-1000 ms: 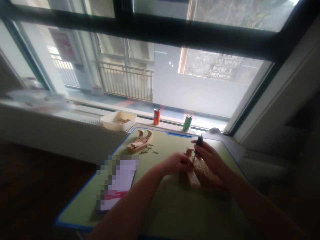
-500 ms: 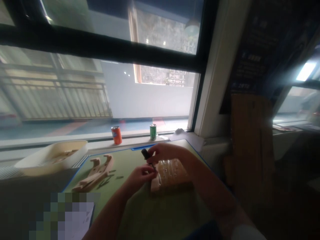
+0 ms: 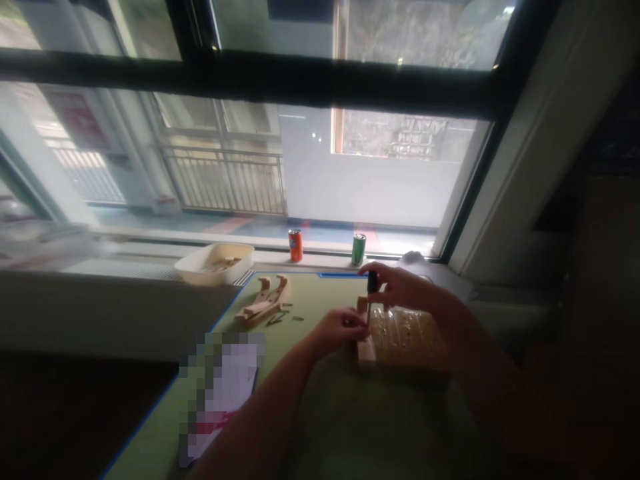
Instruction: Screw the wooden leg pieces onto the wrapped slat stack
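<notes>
My right hand (image 3: pixel 400 287) is closed round the black handle of a screwdriver (image 3: pixel 372 285) held upright, tip down on a wooden assembly (image 3: pixel 405 337) with rows of holes in its top. My left hand (image 3: pixel 340 328) pinches at the foot of the screwdriver shaft, against the left end of the wooden piece; what its fingers hold is too small to make out. Both rest on the green table (image 3: pixel 330 413).
A curved wooden part (image 3: pixel 263 301) and small loose screws (image 3: pixel 285 319) lie at the table's far left. A cream tray (image 3: pixel 214 263), an orange can (image 3: pixel 295 245) and a green can (image 3: pixel 358 249) stand on the window sill. A blurred booklet (image 3: pixel 220 390) lies near left.
The view swung right and then back left. The screwdriver has gone from tilted to upright; both hands stay on the wooden assembly.
</notes>
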`<state>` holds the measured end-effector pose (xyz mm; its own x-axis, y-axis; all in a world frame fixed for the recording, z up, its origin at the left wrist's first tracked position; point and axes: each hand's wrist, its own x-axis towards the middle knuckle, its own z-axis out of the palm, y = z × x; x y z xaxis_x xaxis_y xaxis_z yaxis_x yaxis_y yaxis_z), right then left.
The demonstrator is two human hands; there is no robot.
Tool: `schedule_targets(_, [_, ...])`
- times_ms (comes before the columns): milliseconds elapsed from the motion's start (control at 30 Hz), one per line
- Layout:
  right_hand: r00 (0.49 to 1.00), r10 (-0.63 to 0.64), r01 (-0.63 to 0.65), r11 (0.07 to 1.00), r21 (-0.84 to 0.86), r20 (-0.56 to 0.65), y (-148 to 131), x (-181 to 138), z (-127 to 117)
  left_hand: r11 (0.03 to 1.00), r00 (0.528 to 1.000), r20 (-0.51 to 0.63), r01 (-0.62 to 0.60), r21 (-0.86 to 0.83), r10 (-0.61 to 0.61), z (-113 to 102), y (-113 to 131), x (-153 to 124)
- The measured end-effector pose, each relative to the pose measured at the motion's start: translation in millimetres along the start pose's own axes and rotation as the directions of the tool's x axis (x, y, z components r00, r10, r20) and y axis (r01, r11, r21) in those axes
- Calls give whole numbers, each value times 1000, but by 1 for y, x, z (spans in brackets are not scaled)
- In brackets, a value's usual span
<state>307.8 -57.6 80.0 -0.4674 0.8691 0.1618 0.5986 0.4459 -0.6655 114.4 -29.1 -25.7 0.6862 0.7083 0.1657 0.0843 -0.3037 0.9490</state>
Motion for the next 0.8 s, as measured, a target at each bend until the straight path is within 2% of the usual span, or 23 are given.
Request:
schedule_targets(333, [992,-56,21,959,-283,-115,-3,-3,-13,999,999,39,26,24,-27,-2,3,-1])
schedule_targets(467, [993,-82,53,953,-299,-88,-9,-5,-17,1000,998,55,18,9,-19,-3,2,-1])
schedule_targets(600, [997,-28,8,965,-264,-70,-13,-4,-17,999,998,57,14,44,-16,-5,2,-1])
schedule_targets(800, [982,14,-93,902,-422,-186,-11,-1,-14,993,999,41,-25,116,20,0,7,-3])
